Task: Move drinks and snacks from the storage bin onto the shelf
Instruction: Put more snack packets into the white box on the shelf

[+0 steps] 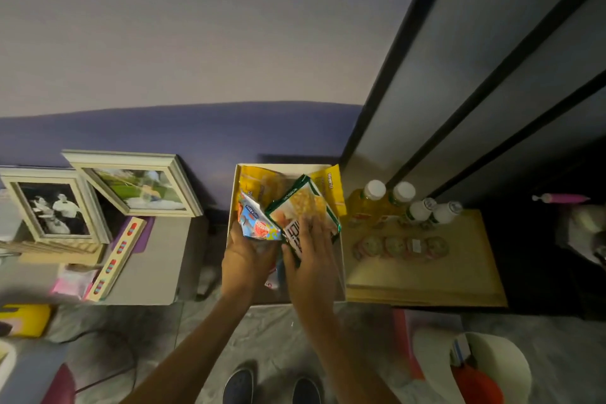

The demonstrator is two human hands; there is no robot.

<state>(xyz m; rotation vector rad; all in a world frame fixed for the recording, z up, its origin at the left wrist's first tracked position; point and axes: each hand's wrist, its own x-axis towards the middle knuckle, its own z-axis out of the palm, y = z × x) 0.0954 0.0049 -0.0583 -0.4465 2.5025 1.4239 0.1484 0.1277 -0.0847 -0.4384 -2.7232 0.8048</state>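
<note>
Packets of crinkly film fill the storage bin (233, 197), a pale, straight-walled box on the floor at twelve o'clock from my shoes. My left hand (247, 256) grips the lower end of a blue packet (259, 223). Its fingers are tucked under the wrapper, out of sight. My right hand (311, 252) holds a green packet (303, 203) printed with yellow corn, fingers spread over its face and thumb against its near edge. Both packets are lifted a little and tilted above the rest. Behind them, at twelve o'clock inside the bin, lie yellow bags (262, 184), glossy and creased.

I judge these snacks to be light, puffed with air and brittle inside, so squeezing the middle could crush them. The film looks slick, so the safer hold is probably the flat sealed seam at an end, or a broad, loose palm around the sides. Nothing here should need real force.

The shelf (426, 279) stands at three o'clock from the bin, just beside it, a tan board that looks like wood. At its back stand two yellow drink bottles (369, 203) with white caps and two smaller white bottles (433, 211), smooth and rigid. In front of them is a row of round lidded cups (400, 246). The nearer half of the board shows bare wood, which seems the natural landing place for the packets.
</note>
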